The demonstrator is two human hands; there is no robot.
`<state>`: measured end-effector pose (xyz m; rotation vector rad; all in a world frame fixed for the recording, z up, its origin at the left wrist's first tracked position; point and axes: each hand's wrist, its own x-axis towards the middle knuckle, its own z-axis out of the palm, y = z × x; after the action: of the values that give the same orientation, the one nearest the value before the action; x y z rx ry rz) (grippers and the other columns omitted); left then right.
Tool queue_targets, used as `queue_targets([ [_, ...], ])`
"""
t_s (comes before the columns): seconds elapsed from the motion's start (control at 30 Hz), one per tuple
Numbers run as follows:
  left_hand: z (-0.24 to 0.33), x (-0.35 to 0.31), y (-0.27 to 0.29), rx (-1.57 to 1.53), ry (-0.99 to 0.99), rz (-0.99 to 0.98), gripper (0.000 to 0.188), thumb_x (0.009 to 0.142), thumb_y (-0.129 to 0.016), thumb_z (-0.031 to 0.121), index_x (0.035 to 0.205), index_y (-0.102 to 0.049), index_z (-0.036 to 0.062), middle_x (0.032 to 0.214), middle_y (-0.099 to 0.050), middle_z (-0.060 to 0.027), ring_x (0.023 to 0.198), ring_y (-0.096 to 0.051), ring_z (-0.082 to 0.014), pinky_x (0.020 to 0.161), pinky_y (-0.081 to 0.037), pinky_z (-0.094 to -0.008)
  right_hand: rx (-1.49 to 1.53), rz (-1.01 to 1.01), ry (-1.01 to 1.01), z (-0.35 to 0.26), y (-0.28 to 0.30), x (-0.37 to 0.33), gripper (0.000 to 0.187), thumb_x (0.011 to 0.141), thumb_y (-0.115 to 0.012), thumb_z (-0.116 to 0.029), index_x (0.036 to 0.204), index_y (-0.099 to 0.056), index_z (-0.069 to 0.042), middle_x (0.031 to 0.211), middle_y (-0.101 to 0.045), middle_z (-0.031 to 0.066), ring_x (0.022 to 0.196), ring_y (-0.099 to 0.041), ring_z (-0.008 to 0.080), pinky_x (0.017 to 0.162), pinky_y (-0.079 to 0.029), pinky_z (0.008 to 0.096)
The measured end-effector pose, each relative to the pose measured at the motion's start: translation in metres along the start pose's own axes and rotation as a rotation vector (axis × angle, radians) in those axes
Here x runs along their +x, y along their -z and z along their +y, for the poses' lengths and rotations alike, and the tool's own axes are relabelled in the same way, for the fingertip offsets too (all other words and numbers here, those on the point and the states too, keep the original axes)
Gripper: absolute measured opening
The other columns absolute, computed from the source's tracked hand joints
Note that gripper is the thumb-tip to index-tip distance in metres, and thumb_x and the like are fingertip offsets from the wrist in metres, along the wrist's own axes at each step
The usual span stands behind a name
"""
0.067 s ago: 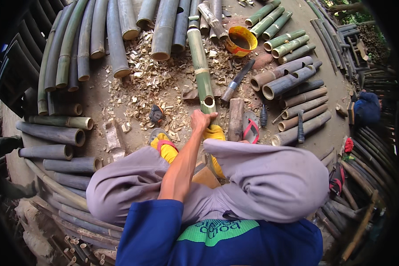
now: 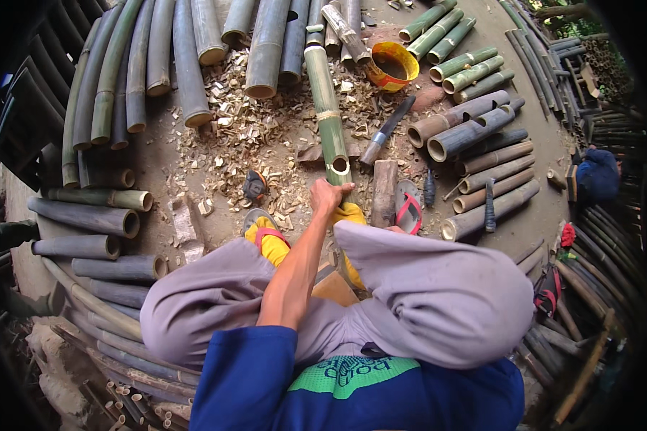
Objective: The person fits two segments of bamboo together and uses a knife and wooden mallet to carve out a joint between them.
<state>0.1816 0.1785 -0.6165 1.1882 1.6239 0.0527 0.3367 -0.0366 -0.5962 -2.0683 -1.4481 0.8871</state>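
My left hand (image 2: 328, 195) is closed round the near end of a green bamboo tube (image 2: 327, 118), thumb pointing right. The tube lies lengthwise away from me, with a rounded hole cut in its upper side just beyond my hand. Under the hand, my yellow-socked right foot (image 2: 351, 213) sits close against the tube's end. Only a sliver of skin, apparently my right hand (image 2: 395, 229), shows past my right knee, beside a wooden block (image 2: 384, 192); its fingers are hidden. A large knife (image 2: 388, 131) with a metal collar lies right of the tube.
Wood chips (image 2: 241, 118) cover the ground ahead. Bamboo tubes (image 2: 474, 133) lie in rows at left, far side and right. A yellow-and-red bucket (image 2: 392, 66) holds dark liquid. Near my right knee are an empty sandal (image 2: 410, 208) and dark-handled tools (image 2: 489, 205). A person in blue (image 2: 597, 174) is far right.
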Motion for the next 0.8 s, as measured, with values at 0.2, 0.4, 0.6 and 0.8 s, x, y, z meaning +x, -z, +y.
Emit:
queue_targets([
  [0.2,-0.016,0.016,-0.007,-0.123,-0.053,-0.066,0.065,0.057,-0.086,0.044,0.095,-0.067,-0.0061,0.088,-0.069,-0.0179,0.079,-0.067,-0.0257,0.072,-0.052,-0.0376,0.122,0.073,0.010,-0.024,-0.027,0.054,0.033,0.083,-0.064,-0.022,0.107,-0.061,0.000,0.082,-0.063,0.0186,0.072,-0.062,0.0331,0.068,-0.051,0.0399],
  [0.4,0.013,0.044,0.034,-0.242,-0.388,0.271,0.045,0.067,-0.074,0.030,0.096,-0.062,-0.0017,0.084,-0.066,-0.0137,0.078,-0.064,-0.0256,0.074,-0.051,-0.0360,-0.104,0.013,-0.214,-0.057,-0.011,0.088,0.047,0.081,-0.067,-0.036,0.114,-0.059,-0.003,0.093,-0.060,0.0172,0.092,-0.059,0.0333,0.080,-0.048,0.0424],
  [0.6,0.042,0.081,0.078,0.215,-0.442,0.238,0.044,0.067,-0.067,0.009,0.109,-0.062,0.0005,0.109,-0.062,-0.0168,0.105,-0.057,-0.0306,0.094,-0.045,-0.0393,-0.099,-0.141,-0.151,-0.066,-0.018,0.107,0.054,0.082,-0.066,-0.038,0.119,-0.056,-0.001,0.102,-0.059,0.0197,0.103,-0.055,0.0355,0.085,-0.046,0.0437],
  [0.8,0.003,0.083,0.054,0.352,-0.672,0.124,0.055,0.061,-0.072,0.004,0.115,-0.061,0.0040,0.115,-0.060,-0.0165,0.110,-0.052,-0.0354,0.098,-0.042,-0.0407,0.183,0.002,-0.223,-0.059,-0.026,0.098,0.049,0.083,-0.065,-0.030,0.118,-0.055,0.003,0.107,-0.059,0.0235,0.101,-0.055,0.0386,0.088,-0.046,0.0425],
])
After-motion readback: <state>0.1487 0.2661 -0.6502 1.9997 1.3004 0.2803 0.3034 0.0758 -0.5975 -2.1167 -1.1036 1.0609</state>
